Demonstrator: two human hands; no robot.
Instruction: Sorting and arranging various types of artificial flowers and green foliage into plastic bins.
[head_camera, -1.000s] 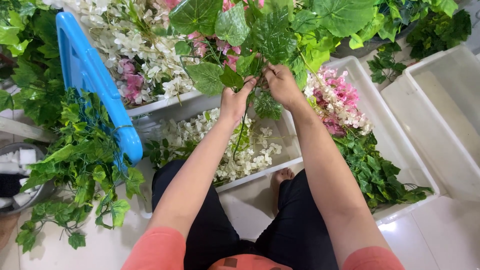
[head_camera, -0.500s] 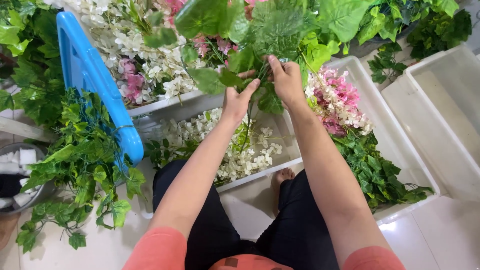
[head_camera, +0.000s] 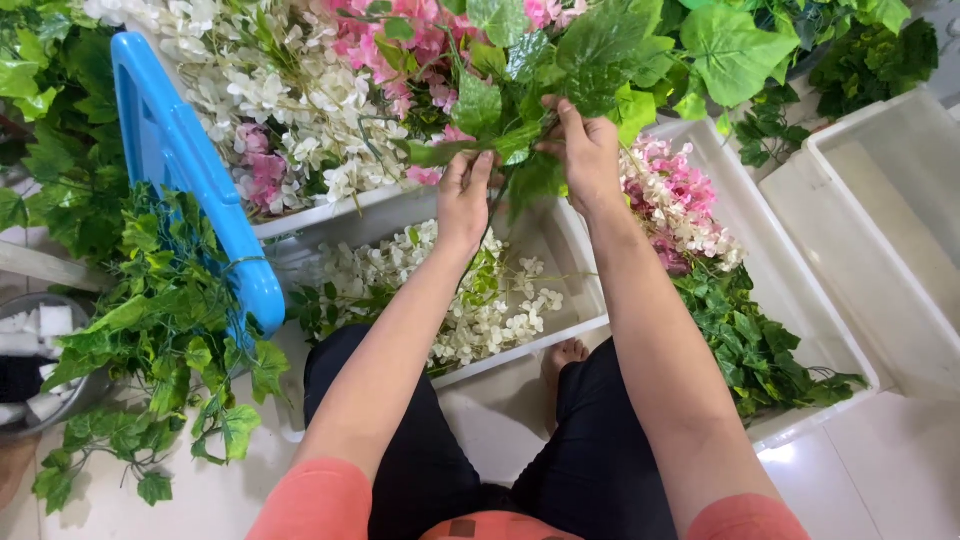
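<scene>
the biggest things around the grip are the white trays: one long tray (head_camera: 800, 300) to its right with pink and white blossoms and dark leaves, an empty white tub (head_camera: 900, 200) further right, and directly below the grip a shallower tray (head_camera: 570, 260) of loose white flowers (head_camera: 490, 310); left of the grip a blue plastic crate edge (head_camera: 190, 180) stands draped with green vine garlands (head_camera: 150, 340), and above the grip lies a heap of white and pink blossoms (head_camera: 300, 100). held between both hands is the leafy green sprig (head_camera: 530, 110), raised over the flower tray; the left hand (head_camera: 465, 195) pinches a leaf and stem at its lower left, fingers closed narrow on it, while the right hand (head_camera: 590, 150) wraps the stem bundle just under the broad leaves, thumb pressing in. the sprig looks like light artificial foliage, leaves soft and floppy, the stem likely wiry and springy, so it seems best held low on the stem rather than by the leaves, which may pull off. room is tight above and to the left of the grip, where petals and leaves crowd in and could snag; the freest room seems to be below the grip, toward the person's knees and the pale floor (head_camera: 880, 470)
</scene>
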